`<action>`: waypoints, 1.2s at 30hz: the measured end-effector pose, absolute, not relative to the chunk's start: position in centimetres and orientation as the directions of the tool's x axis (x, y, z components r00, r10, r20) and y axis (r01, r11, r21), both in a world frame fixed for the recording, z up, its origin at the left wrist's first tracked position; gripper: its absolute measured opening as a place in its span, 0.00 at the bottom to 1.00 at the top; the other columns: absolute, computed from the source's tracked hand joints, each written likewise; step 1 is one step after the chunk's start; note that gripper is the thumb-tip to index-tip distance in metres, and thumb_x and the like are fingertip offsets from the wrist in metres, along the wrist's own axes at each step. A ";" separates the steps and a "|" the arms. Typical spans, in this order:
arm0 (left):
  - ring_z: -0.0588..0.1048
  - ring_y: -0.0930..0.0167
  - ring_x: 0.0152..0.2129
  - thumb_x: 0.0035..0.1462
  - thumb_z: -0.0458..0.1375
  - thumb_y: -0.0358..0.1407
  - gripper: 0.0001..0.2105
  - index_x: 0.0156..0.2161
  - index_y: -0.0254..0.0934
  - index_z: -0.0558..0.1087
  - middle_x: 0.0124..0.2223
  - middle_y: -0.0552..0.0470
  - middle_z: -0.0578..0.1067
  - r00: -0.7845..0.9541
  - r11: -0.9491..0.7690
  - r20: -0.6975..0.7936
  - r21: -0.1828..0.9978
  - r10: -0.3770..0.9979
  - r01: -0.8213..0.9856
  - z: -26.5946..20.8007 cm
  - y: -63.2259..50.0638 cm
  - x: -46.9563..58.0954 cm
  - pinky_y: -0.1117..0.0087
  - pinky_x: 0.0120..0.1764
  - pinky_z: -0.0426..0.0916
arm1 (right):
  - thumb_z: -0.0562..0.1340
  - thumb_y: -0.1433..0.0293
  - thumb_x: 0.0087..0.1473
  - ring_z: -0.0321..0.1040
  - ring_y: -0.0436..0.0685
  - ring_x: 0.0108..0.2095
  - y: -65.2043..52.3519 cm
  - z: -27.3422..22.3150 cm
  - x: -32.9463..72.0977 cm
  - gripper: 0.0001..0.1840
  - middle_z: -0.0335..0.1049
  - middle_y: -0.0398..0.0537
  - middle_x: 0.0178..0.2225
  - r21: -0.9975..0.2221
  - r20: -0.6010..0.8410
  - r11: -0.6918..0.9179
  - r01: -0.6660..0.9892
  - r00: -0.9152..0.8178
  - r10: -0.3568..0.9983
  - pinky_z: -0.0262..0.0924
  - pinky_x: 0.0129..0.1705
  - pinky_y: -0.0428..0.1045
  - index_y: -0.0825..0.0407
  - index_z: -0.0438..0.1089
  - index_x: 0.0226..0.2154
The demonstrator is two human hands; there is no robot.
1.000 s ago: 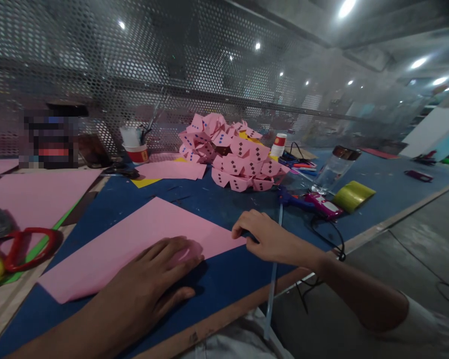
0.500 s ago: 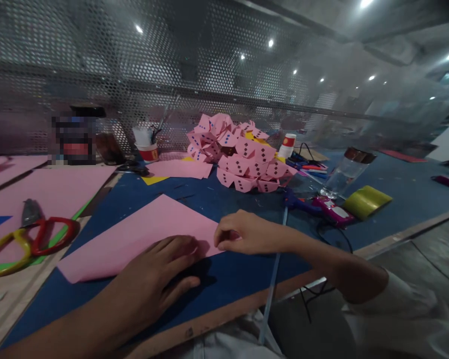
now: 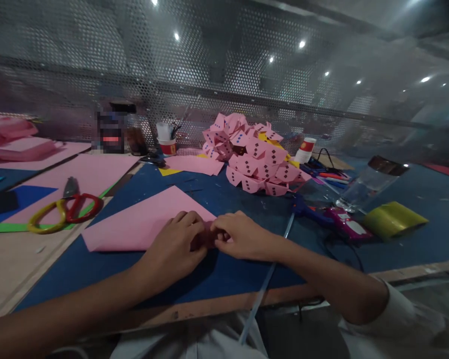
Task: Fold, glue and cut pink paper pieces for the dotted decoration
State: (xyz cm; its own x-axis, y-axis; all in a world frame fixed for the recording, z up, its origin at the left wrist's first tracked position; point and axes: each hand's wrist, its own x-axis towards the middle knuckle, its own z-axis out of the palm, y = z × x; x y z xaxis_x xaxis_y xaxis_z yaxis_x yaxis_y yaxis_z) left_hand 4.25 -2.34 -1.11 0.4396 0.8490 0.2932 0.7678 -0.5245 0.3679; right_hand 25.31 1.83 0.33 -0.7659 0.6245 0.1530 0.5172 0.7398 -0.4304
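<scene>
A pink sheet of paper [image 3: 142, 219], folded over along its near edge, lies on the blue tabletop in front of me. My left hand [image 3: 181, 244] is closed at its right part, fingers curled onto the paper. Touching it almost fingertip to fingertip, my right hand [image 3: 243, 234] pinches the right corner of the sheet. The pinched corner itself is mostly hidden by my fingers. A glue gun [image 3: 309, 209] rests beyond my right forearm, and a clear glue stick [image 3: 264, 286] runs from it under the forearm past the table edge.
Scissors [image 3: 65, 207] with red and yellow handles lie at left on coloured sheets. Behind the paper sits a pile of folded pink paper shapes [image 3: 254, 154]. Paper cups [image 3: 167, 147], a tilted clear jar [image 3: 370, 184] and a yellow-green tape roll [image 3: 394, 219] stand or lie around.
My left hand has slid right and curled its fingers in beside my right hand at the paper's corner. My right hand keeps its pinch. The view has swung left.
</scene>
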 end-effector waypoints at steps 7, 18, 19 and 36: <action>0.69 0.59 0.41 0.57 0.59 0.33 0.02 0.36 0.39 0.71 0.42 0.48 0.73 0.404 -0.480 0.271 0.339 0.874 0.809 -1.4 -2.3 4.5 0.56 0.45 0.64 | 0.62 0.73 0.57 0.68 0.55 0.37 1.7 0.1 25.3 0.04 0.75 0.44 0.35 -0.387 0.177 0.759 0.523 -0.766 0.618 0.47 0.40 0.50 0.51 0.71 0.37; 0.68 0.58 0.43 0.52 0.58 0.29 0.06 0.36 0.41 0.70 0.43 0.48 0.73 0.415 -0.471 0.225 0.361 0.882 0.805 -0.9 -2.2 4.3 0.56 0.46 0.65 | 0.63 0.73 0.58 0.67 0.55 0.37 1.6 -0.1 25.4 0.04 0.75 0.43 0.34 -0.391 0.171 0.751 0.532 -0.760 0.627 0.48 0.41 0.50 0.51 0.71 0.38; 0.68 0.58 0.43 0.52 0.58 0.29 0.06 0.36 0.41 0.70 0.43 0.48 0.73 0.425 -0.480 0.223 0.365 0.877 0.798 -0.8 -2.2 4.2 0.56 0.46 0.65 | 0.63 0.73 0.58 0.67 0.55 0.37 1.7 -0.1 25.4 0.04 0.75 0.43 0.34 -0.391 0.173 0.753 0.529 -0.762 0.624 0.48 0.41 0.51 0.51 0.71 0.38; 0.70 0.59 0.44 0.53 0.57 0.27 0.10 0.40 0.40 0.71 0.45 0.47 0.74 0.443 -0.507 0.250 0.345 0.861 0.790 -0.8 -2.1 2.0 0.57 0.46 0.66 | 0.62 0.75 0.58 0.69 0.55 0.40 1.4 0.5 25.6 0.07 0.77 0.43 0.37 -0.476 0.166 0.728 0.494 -0.762 0.626 0.50 0.45 0.51 0.51 0.74 0.40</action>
State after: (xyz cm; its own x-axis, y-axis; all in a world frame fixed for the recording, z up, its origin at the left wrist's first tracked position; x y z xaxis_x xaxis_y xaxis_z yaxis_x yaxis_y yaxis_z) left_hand 1.97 -2.10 -0.83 0.4433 0.8608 0.2501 0.7900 -0.5070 0.3448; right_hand 25.56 1.39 0.48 -0.7621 0.6258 0.1662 0.4940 0.7279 -0.4755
